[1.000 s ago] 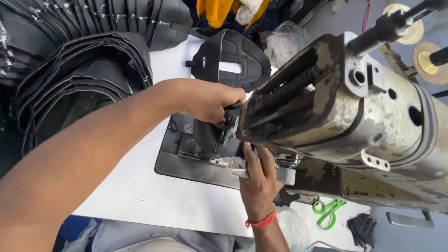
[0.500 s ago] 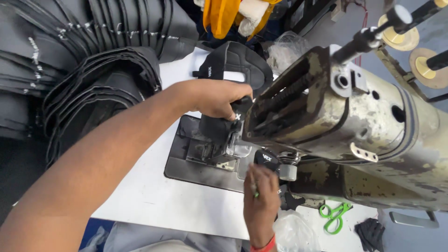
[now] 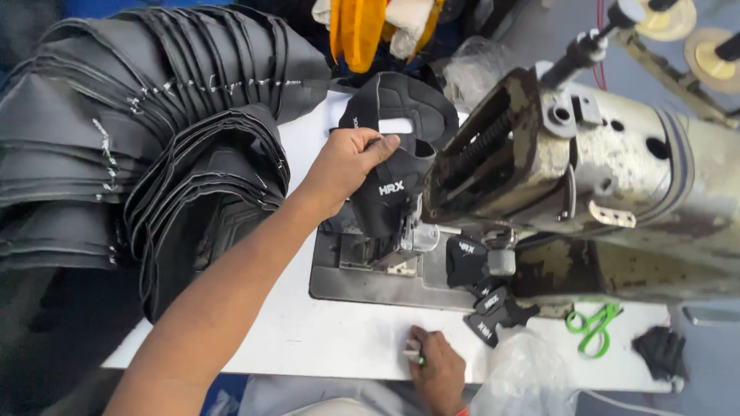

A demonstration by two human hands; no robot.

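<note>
Where stacked black panels (image 3: pixel 154 146) crowd

The sewing machine (image 3: pixel 617 185) runs off the frame's right edge, its needle hidden behind the black piece (image 3: pixel 389 192), while the right hand (image 3: pixel 439 370) at bottom center conceals most of a small tool.

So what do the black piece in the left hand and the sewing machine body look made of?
The black piece held by the left hand looks like soft synthetic fabric or faux leather: matte, it bends under the fingers. The sewing machine body looks like painted metal, with cream paint chipped and grimy and darker patches showing through.
</note>
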